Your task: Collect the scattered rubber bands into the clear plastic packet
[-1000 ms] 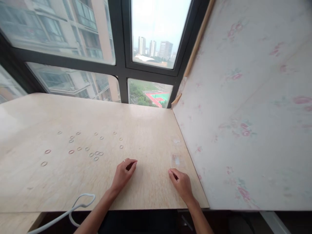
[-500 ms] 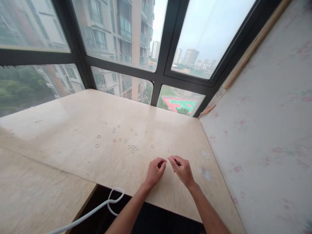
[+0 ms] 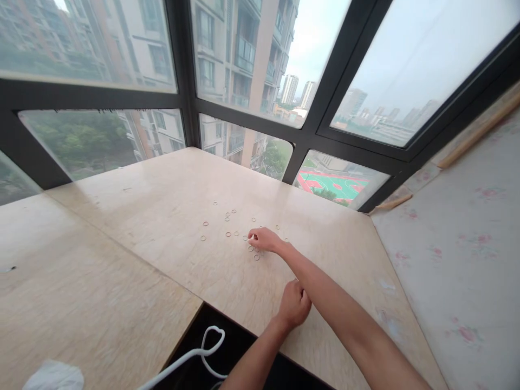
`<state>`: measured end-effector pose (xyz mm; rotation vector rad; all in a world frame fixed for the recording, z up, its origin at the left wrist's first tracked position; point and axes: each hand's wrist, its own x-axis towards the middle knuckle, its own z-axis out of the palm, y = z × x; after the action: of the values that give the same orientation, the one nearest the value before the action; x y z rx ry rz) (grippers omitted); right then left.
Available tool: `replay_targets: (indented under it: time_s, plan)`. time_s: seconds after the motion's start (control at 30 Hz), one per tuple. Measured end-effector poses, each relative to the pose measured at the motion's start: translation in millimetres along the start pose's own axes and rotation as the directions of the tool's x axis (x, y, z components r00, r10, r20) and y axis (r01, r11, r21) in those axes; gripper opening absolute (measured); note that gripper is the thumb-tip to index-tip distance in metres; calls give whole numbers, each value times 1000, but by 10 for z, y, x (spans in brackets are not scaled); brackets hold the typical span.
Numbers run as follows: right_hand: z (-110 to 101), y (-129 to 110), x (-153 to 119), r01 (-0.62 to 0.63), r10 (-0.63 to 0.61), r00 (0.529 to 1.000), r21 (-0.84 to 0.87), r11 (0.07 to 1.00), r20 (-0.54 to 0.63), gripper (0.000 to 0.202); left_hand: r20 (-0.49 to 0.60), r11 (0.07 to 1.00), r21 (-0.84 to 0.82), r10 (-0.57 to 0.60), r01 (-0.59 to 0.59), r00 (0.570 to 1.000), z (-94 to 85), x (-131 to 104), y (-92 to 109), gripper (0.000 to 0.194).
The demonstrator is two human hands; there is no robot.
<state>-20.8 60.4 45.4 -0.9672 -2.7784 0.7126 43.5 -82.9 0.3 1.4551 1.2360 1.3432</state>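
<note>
Several small thin rings lie scattered on the pale tabletop [image 3: 162, 200], among them a reddish ring [image 3: 205, 223] and a pale ring [image 3: 203, 238] on the left side. My right hand [image 3: 264, 239] reaches in among them, its fingertips pinched together beside a ring [image 3: 245, 238]; what is between them is too small to make out. Just below it lies another ring [image 3: 257, 258]. My left hand [image 3: 295, 303] rests near the table's front edge, under my right forearm, with its fingers curled in; anything inside it is hidden.
A white cable [image 3: 182, 357] loops over the dark gap at the front edge. Crumpled white material [image 3: 54, 375] lies at the lower left. Clear plastic scraps [image 3: 388, 319] are on the right, near the flowered wall [image 3: 459, 260]. Windows [image 3: 252, 70] stand behind the table.
My right hand has moved away from my left hand, forward and left to the rings. My left hand is now curled near the edge. The view has turned left.
</note>
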Motion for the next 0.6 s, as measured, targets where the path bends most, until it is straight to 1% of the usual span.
replay_targets:
  time_s: [0.07, 0.13, 0.23, 0.4, 0.5, 0.6]
  plan:
    - [15, 86, 105, -3, 5, 999, -24, 1000, 44, 12, -9, 1000, 23, -4, 4, 1000, -2, 3, -9, 19]
    - [10, 150, 173, -3, 6, 998, -42, 999, 66, 12, -17, 1000, 29, 0, 1, 1000, -2, 10, -20, 20]
    - [-14, 163, 270, 9, -2, 996, -73, 997, 89, 14, -4, 1000, 22, -20, 20, 1000, 3, 28, -37, 21]
    - [-15, 8, 508, 39, -24, 994, -148, 988, 104, 23, -6, 998, -17, -62, 62, 998, 13, 40, -43, 26]
    - [12, -115, 652, 59, -32, 991, -207, 977, 132, 29, -24, 997, -49, -66, 65, 998, 4, 25, -16, 24]
    - [31, -223, 785, 73, -32, 988, -279, 958, 148, 36, -27, 993, -59, -107, 105, 994, -9, 9, 22, 18]
